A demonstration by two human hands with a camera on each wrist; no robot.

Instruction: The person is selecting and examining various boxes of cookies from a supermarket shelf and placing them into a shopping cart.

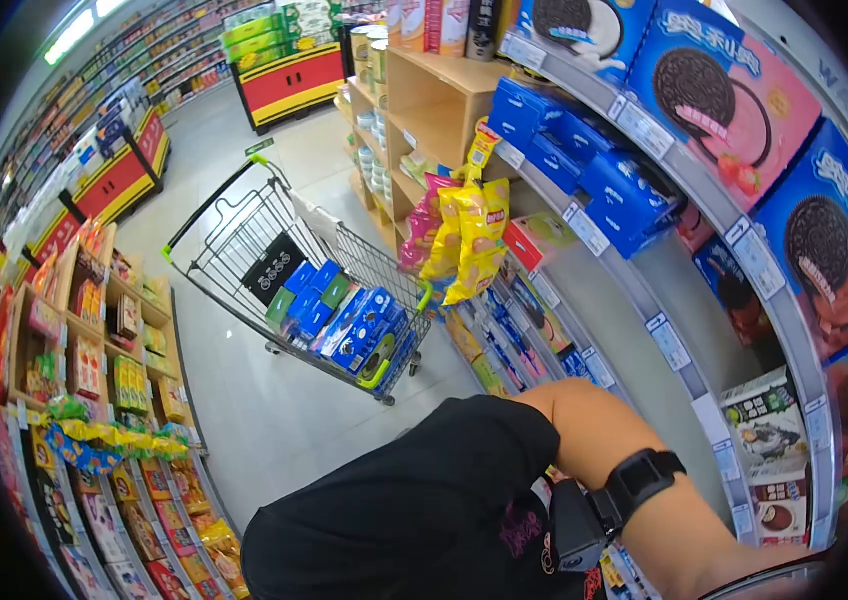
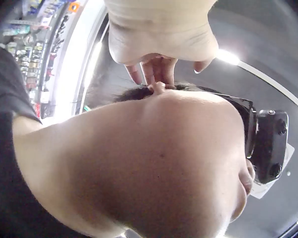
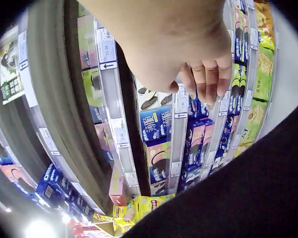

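My left hand (image 2: 163, 42) is raised to my head, fingers pointing down and touching beside the ear (image 2: 159, 87), thumb apart. In the head view, my left arm crosses in front with a black strap (image 1: 634, 490) at the wrist; its hand is out of that view. My right hand (image 3: 188, 64) hangs relaxed with fingers loosely bent, holding nothing, close in front of shelves of Oreo boxes (image 3: 158, 161). A wire shopping cart (image 1: 234, 215) stands on the floor ahead, with several blue boxes (image 1: 356, 330) inside.
Chip bags (image 1: 479, 240) hang at the end of the right-hand shelf. Large blue and pink Oreo boxes (image 1: 719, 95) line its upper tiers. On the left, a snack rack (image 1: 109, 340) flanks the aisle. Red and yellow display bins (image 1: 289, 90) stand farther back.
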